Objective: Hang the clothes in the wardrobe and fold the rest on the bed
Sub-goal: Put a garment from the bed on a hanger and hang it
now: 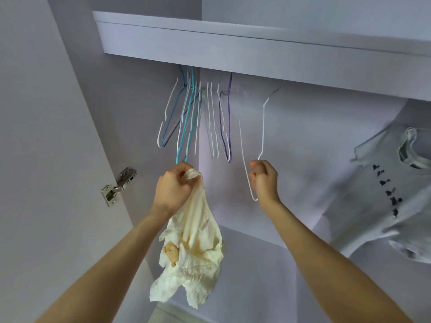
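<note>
My left hand [173, 186] grips the top of a small cream garment [196, 248] with a lace edge and a teddy-bear patch; the cloth hangs down below my fist. My right hand [264, 179] holds the lower end of a white wire hanger [263, 127], whose hook reaches up under the wardrobe shelf [256, 50]. Left of it, several empty hangers [193, 117], white, blue, teal and purple, hang bunched together; the rail itself is hidden behind the shelf's front board.
A white T-shirt [382, 194] with dark markings hangs at the right of the wardrobe. The open wardrobe door [46, 136] with a metal hinge [117, 186] stands at the left. A lower shelf [251, 236] lies beneath my hands.
</note>
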{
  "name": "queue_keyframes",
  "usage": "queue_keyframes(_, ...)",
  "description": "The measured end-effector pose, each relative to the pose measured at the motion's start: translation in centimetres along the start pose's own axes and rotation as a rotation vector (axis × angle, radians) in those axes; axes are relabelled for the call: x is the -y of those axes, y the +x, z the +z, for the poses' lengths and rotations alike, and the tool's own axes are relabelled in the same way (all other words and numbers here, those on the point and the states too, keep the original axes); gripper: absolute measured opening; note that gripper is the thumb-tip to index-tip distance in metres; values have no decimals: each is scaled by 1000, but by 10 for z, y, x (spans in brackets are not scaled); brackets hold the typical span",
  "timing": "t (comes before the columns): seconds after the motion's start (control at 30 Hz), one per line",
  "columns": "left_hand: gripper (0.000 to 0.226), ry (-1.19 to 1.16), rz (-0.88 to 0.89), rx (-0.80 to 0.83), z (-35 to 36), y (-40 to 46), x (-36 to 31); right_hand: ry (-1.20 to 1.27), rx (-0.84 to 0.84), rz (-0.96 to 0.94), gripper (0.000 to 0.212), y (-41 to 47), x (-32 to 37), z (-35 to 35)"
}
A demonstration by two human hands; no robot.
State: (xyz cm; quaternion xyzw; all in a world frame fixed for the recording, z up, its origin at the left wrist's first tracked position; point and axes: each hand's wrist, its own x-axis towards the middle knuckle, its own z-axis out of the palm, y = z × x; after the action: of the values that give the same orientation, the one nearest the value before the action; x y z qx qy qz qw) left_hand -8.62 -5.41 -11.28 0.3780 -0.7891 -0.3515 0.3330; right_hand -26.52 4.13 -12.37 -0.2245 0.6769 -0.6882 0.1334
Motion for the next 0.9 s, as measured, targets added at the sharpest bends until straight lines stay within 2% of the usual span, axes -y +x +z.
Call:
queue_keyframes(0.17, 19, 63, 192, 74, 13, -24, 6, -72, -30, -119, 26, -74, -46, -57)
queue_keyframes(0.27, 7, 102, 239, 75, 22, -37, 10, -51, 31, -61, 34, -87, -54, -86)
queue_keyframes(0.33, 8, 123, 246, 77, 30, -42, 11, -67, 44, 33, 30, -90, -58, -96)
queue_keyframes(0.43, 9, 143, 229, 114, 39, -48, 11, -208, -82, 107, 14, -102, -74, -105)
queue_keyframes(0.5, 10, 151, 209, 146, 44, -52, 12, -224, -209, 122, 23, -114, -86, -110)
queue_keyframes(0.63, 12, 198, 148, 164, 48, -57, 18, 117, -490, 208, 48, -122, -84, -118)
queue_keyframes(0.7, 12, 186, 112, 222, 49, -59, 18, 304, -551, 269, 55, -118, -76, -119)
queue_keyframes(0.77, 8, 134, 95, 309, 49, -63, 15, 532, -519, 323, 52, -113, -69, -116)
queue_keyframes(0.83, 2, 34, 83, 386, 46, -68, 10, 721, -417, 369, 50, -108, -64, -107)
queue_keyframes(0.9, 12, -76, 88, 453, 38, -72, 1, 775, -329, 396, 49, -104, -61, -94)
